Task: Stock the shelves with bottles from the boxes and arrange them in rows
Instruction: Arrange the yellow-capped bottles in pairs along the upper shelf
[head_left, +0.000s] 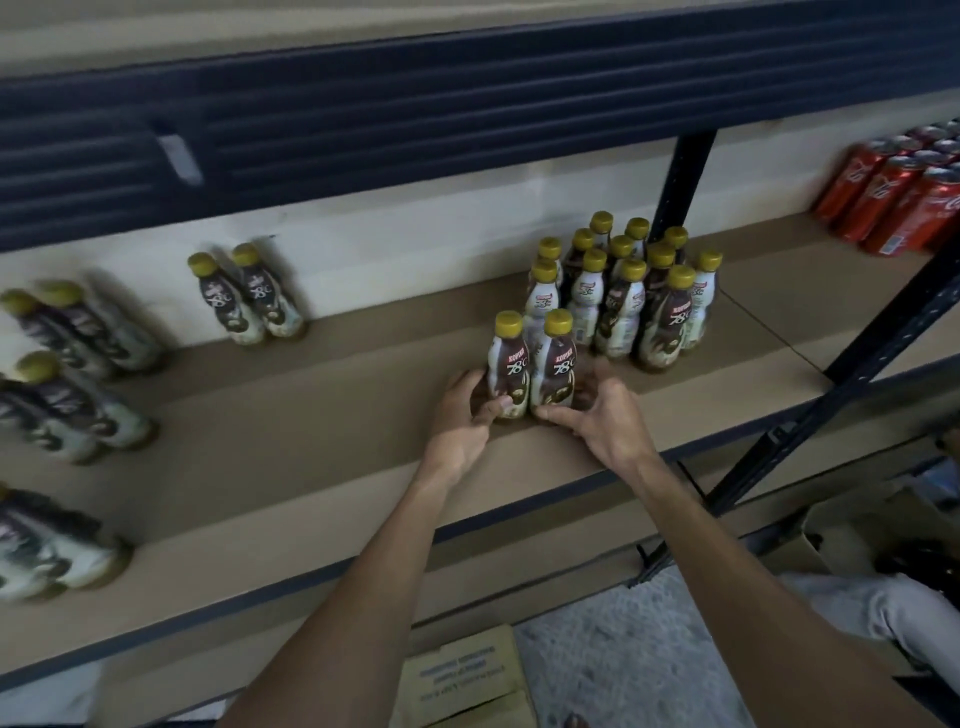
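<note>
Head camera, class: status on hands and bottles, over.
Left hand grips left bottle; right hand grips right bottle. Both upright on shelf. Bottle cluster close behind.

Left forearm (363, 571) and right forearm (717, 545), both bare, are reaching from the near edge toward the far middle, converging slightly.

Left hand (460, 415) is cupping the left bottle (508, 366) low down. Its thumb is lying across the near side and its fingers are curling round the far-left side.

Right hand (608, 421) is mirroring it on the right bottle (555, 364). Its thumb is pressing along the near base and its fingers are wrapping behind from the right.

Wrists are lying roughly straight, backs of hands facing up. Fingertips are hidden behind the bottles; grip is probably light, unconfirmed.
</note>
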